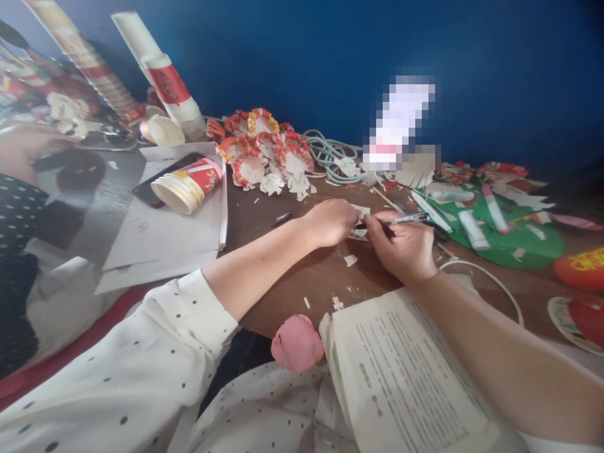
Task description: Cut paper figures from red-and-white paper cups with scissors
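In the middle of the brown table my right hand [406, 245] grips a pen [411, 218], its tip end down toward a small white paper piece [362, 210]. My left hand [334, 223] is closed at the left side of that piece; the fingers on it are partly hidden behind the hand. Left of my left wrist lies a dark pen cap [282, 219]. A scrap of white paper [350, 260] rests just below both hands.
Cut paper cups [264, 148] crowd the back beside a coiled cord [325, 151]. Stacked cups [174, 94] lean at the left, near another person's arm [28, 148]. Markers [495, 207] lie on a green disc [533, 245]. A printed book [406, 371] lies under my right forearm.
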A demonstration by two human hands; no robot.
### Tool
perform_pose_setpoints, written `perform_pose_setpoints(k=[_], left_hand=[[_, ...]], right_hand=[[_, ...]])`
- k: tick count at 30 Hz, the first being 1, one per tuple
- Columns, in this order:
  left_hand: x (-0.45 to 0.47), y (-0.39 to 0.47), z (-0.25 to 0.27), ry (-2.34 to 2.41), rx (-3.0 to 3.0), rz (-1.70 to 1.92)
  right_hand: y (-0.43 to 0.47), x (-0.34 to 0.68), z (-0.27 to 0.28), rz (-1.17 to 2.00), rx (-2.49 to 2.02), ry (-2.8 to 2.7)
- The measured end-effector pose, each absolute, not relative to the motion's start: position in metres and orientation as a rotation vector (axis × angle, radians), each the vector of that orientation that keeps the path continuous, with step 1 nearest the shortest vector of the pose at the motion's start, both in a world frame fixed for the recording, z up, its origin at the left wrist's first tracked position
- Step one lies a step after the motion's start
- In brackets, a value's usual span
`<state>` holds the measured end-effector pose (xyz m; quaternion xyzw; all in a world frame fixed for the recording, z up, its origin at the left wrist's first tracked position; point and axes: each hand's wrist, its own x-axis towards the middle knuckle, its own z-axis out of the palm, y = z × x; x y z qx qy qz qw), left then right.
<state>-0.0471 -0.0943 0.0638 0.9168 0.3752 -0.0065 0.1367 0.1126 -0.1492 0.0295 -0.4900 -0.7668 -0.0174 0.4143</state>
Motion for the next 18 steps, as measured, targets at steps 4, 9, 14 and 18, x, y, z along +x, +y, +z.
perform_pose_setpoints(k=[4, 9, 14, 18], left_hand=[[-0.0472, -0.0932, 0.0615, 1.070, 2.682, 0.004], [-0.0475, -0.0919, 0.0586, 1.052, 2.694, 0.028], [-0.0473, -0.0926, 0.0592, 1.066, 2.699, 0.021], [-0.0473, -0.0933, 0.0597, 1.082, 2.713, 0.006]], right_hand=[[-0.1492, 0.1114, 0.0306, -0.023, -1.245, -1.926], [-0.1487, 0.1107, 0.0319, 0.008, -1.241, -1.942], [-0.1476, 0.1107, 0.0310, -0.003, -1.239, -1.939], [-0.1466, 0.1111, 0.0298, -0.021, -1.242, -1.943]])
